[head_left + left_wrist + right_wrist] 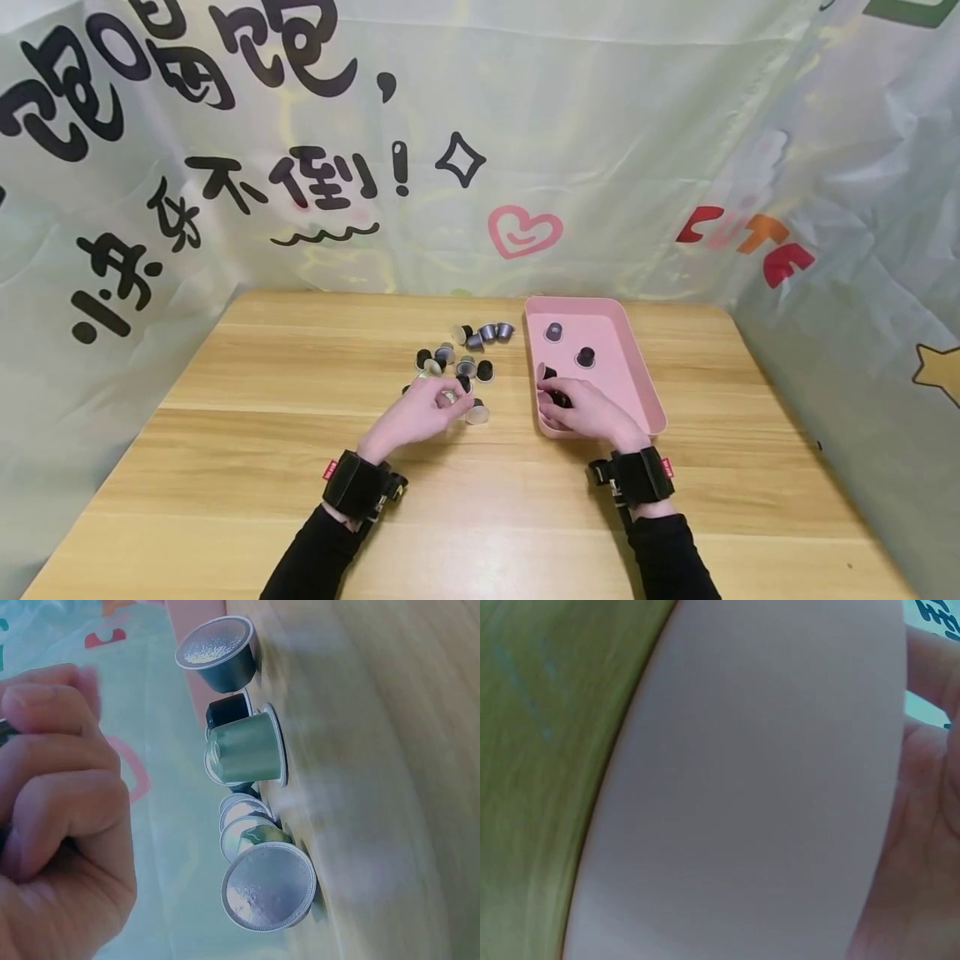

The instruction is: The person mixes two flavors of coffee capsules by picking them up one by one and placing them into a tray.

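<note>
My left hand [420, 412] is over the loose pile of coffee capsules, its thumb and fingers curled round a black coffee capsule [463, 383]. In the left wrist view the curled fingers [67, 795] mostly hide it. Beside them stand a green capsule [247, 750] and several others with silvery lids. Inside the left front of the pink tray [633, 367], my right hand [592, 410] pinches another black capsule [561, 399], partly covered by the fingers. The tray's outer wall [742, 780] blocks most of the right wrist view.
In the tray sit a grey-purple capsule [553, 332], a black capsule [586, 357] and one tipped near the left wall [547, 372]. Purple capsules [488, 332] lie at the back of the pile, and a capsule with its pale lid showing [477, 413] lies at its front.
</note>
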Demonstrator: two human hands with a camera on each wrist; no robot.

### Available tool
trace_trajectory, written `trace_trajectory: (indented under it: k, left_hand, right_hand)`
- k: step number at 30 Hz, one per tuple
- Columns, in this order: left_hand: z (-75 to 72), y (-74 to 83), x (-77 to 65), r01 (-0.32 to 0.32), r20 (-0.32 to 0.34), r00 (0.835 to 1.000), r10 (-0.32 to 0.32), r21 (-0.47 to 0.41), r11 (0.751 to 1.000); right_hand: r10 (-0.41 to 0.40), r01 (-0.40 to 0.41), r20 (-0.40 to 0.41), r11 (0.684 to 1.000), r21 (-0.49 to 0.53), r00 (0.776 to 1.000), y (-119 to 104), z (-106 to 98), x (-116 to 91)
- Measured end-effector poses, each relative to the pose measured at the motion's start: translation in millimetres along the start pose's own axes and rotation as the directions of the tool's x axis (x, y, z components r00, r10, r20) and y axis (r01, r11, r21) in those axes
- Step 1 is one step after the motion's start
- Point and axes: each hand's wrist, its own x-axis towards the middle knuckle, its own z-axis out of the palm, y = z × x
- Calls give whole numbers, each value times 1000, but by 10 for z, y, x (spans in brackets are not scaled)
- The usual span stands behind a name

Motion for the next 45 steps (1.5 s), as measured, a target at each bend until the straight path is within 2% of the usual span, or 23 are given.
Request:
trace_trajectory:
  k: [3, 8, 10, 13, 15, 17, 19, 22, 24, 26, 29, 31, 34, 35, 36, 40, 41, 42, 45]
  left_hand:
    - [-12, -4, 12, 8, -23, 1000, -9, -24, 1000]
    - [-35, -9, 37, 40, -141, 988, -57, -123, 992]
    - [-53, -8, 43, 59, -179, 979, -92, -179, 982]
    - [-90, -13, 53, 93, -185, 971, -152, -293, 952]
    - [-119, -9, 52, 101, -163, 971, -175, -385, 917]
    - [-143, 0, 54, 96, -126, 976, -179, -487, 868]
    - [-170, 21, 42, 90, -79, 983, -165, -577, 811]
    - [-202, 48, 27, 76, -3, 994, -109, -695, 715]
    - [-217, 58, 19, 75, 27, 996, -81, -734, 675]
    - [-226, 62, 18, 71, 36, 997, -66, -752, 655]
    - [-231, 73, 16, 75, 31, 996, -78, -747, 661]
    - [-231, 91, 24, 73, 30, 997, -76, -754, 653]
    - [-211, 132, 56, 39, 25, 999, -31, -761, 648]
    - [-200, 147, 73, 21, 18, 1000, -12, -752, 659]
    - [-186, 163, 90, 4, 5, 1000, 0, -732, 681]
    - [-101, 246, 196, -58, -61, 998, 27, -605, 794]
    - [-75, 272, 235, -60, -75, 997, 21, -578, 814]
    - [-47, 302, 279, -57, -83, 996, 13, -556, 829]
    - [44, 386, 444, -45, -83, 997, 0, -539, 841]
  right_hand:
    - [-9, 9, 1, 1000, -7, 1000, 3, 1, -7]
    - [-6, 6, 3, 1000, 3, 1000, 9, -4, -14]
    - [0, 0, 6, 1000, 21, 1000, 15, -9, -13]
    - [4, -4, 4, 999, 53, 1000, 27, -26, -19]
    - [-2, 2, -8, 998, 68, 1000, 36, -46, -29]
    - [-8, 10, -27, 996, 85, 1000, 48, -71, -44]
    - [-7, 12, -57, 996, 86, 998, 60, -95, -64]
    - [3, 5, -101, 997, 82, 995, 74, -137, -95]
    - [22, -12, -133, 997, 74, 991, 83, -168, -118]
    - [36, -24, -153, 997, 78, 988, 96, -200, -135]
    - [60, -44, -174, 994, 99, 983, 124, -240, -158]
    - [62, -41, -185, 993, 114, 981, 145, -262, -173]
    - [59, -32, -215, 991, 128, 975, 174, -293, -196]
    - [55, -27, -227, 992, 126, 972, 183, -303, -201]
    - [51, -21, -241, 992, 125, 969, 192, -313, -205]
    - [46, -13, -288, 993, 115, 956, 222, -343, -212]
    - [43, -10, -297, 994, 112, 954, 224, -349, -213]
    - [42, -8, -304, 994, 112, 952, 227, -354, -214]
    - [37, -2, -313, 994, 112, 949, 229, -369, -219]
